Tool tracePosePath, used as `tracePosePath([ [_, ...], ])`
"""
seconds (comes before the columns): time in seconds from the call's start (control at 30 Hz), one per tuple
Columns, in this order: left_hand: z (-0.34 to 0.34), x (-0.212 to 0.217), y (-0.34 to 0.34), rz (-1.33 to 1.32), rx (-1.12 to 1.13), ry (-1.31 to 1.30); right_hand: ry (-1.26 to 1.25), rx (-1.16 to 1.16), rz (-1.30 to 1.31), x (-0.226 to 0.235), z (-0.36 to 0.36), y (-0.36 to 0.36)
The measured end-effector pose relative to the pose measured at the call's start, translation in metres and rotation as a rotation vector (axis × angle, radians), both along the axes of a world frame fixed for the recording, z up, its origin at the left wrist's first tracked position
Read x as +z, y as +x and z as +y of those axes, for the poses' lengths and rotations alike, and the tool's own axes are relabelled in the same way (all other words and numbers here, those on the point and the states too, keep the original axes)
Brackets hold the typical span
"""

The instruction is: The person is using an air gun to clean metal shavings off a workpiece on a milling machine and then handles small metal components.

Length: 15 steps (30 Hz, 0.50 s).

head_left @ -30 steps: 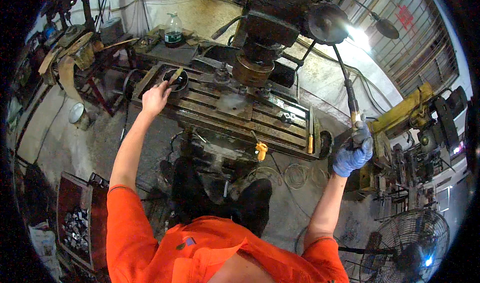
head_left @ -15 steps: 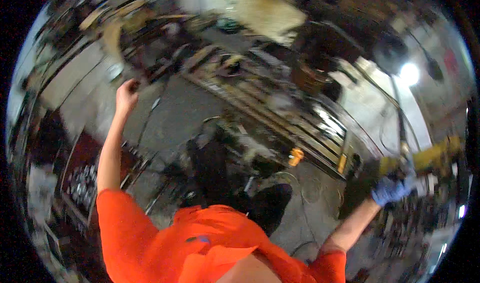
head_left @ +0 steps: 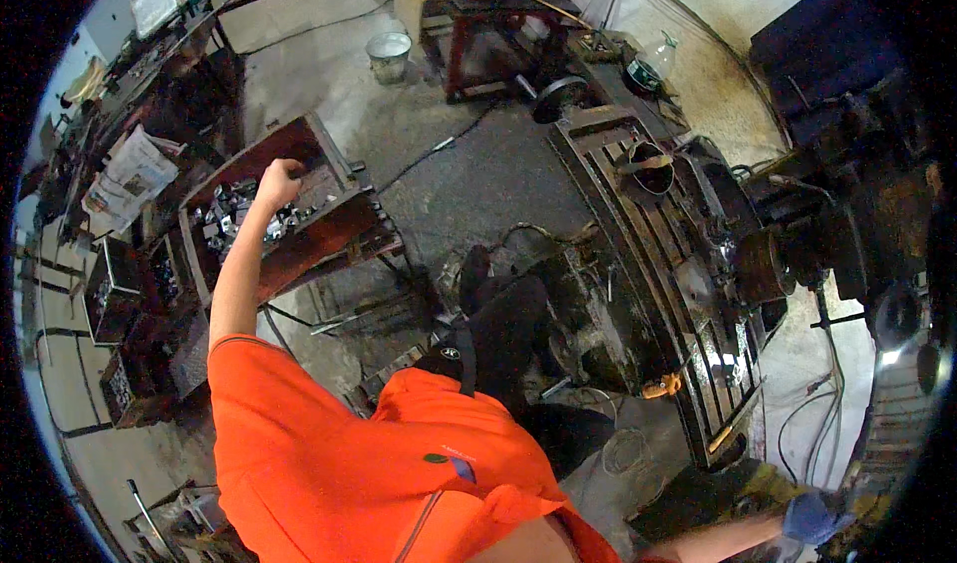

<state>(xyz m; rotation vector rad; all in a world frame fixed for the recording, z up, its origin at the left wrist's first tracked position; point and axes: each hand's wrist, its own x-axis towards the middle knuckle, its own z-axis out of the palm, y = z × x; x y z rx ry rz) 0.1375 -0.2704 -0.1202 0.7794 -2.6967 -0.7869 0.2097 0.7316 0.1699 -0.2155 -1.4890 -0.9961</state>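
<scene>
Over a rusty metal bin (head_left: 324, 219) of shiny parts (head_left: 234, 226), the left hand (head_left: 279, 179) is fisted.

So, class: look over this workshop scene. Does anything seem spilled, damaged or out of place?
Nothing looks spilled or broken. The left hand is closed over the metal parts in the rusty bin. The gloved right hand is at the lower edge. A cable trails loose across the floor.

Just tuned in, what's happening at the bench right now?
A person in an orange shirt stands beside a milling machine table. The bare left hand is closed in a fist over a rusty metal bin full of small shiny metal parts. The right hand, in a blue glove, is low at the machine's near end; what it grips is unclear.
</scene>
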Motion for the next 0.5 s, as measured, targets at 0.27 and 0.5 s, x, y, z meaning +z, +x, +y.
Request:
tracePosePath([
  [0.27, -0.012, -0.092, -0.051, -0.014, -0.338, 0.216, -0.089, 0.365, -0.036, 0.092, -0.075, -0.032],
  [0.5, -0.122, -0.201, -0.044, 0.01, -0.401, 0.425, -0.019, 0.248, -0.038, 0.155, -0.08, -0.034],
])
